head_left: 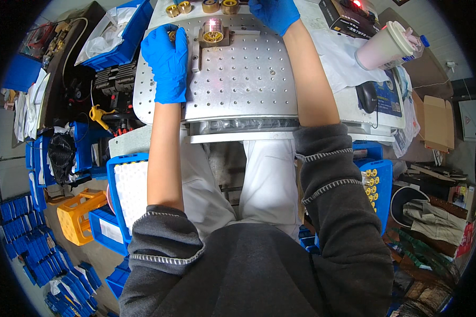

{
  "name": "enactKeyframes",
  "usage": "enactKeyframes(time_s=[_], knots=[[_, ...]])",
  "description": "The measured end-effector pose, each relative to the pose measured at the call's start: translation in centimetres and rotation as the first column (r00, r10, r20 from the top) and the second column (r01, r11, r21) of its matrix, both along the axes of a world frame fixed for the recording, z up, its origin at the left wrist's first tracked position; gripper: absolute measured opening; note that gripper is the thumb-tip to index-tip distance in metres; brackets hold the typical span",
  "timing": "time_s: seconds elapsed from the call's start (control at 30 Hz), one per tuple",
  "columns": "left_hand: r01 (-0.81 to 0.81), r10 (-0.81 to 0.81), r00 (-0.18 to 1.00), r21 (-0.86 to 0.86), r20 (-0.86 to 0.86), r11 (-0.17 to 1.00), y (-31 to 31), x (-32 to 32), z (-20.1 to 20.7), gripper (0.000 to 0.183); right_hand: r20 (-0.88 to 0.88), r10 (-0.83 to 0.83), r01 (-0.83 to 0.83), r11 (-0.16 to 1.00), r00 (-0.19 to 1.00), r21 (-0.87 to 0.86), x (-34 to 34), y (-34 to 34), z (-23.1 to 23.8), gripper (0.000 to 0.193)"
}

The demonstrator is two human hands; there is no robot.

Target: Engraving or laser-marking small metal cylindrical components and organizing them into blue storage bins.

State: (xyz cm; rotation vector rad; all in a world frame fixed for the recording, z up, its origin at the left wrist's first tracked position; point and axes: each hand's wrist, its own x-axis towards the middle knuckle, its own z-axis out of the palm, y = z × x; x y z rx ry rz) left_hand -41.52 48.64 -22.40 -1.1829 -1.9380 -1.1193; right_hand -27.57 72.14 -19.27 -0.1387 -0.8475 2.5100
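My left hand (166, 61), in a blue glove, is closed at the left side of a perforated metal plate (238, 84). A brass ring-shaped part (172, 36) shows between its thumb and fingers. To its right, a shiny brass cylinder (213, 33) rests against a metal stop block (225, 41), with reddish light on its top. My right hand (276, 15), also blue-gloved, is at the plate's far right, bent at the fingers. The picture's upper edge cuts it off, and whether it holds anything is hidden. Several brass rings (210, 6) stand along the far edge.
On the right are a lidded cup (383, 46), a black mouse (366, 97) and a dark box (349, 18). A blue bin (122, 39) stands at the left. Beside my legs are a blue tray with a white liner (132, 185) and another holding brass parts (381, 185).
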Motion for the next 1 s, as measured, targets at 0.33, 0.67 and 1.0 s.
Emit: enactKeyframes(time_s=[0.33,0.67,1.0], knots=[[0.008,-0.008,1.000,-0.004,-0.019,1.000,0.2,0.2,0.2,0.024,-0.076,0.003,0.006,0.994,0.997,0.113,-0.3,0.8,-0.6,0.023],[0.117,-0.117,0.993,-0.002,-0.006,0.993,0.2,1.5,1.3,0.022,0.037,0.034,-0.042,0.975,0.999,0.216,-1.0,0.4,-0.8,0.024],[0.297,-0.329,0.926,-0.181,-0.184,0.937,1.3,1.4,1.4,0.039,0.290,-0.018,-0.073,0.951,0.957,0.300,-3.7,-0.5,-2.4,0.021]])
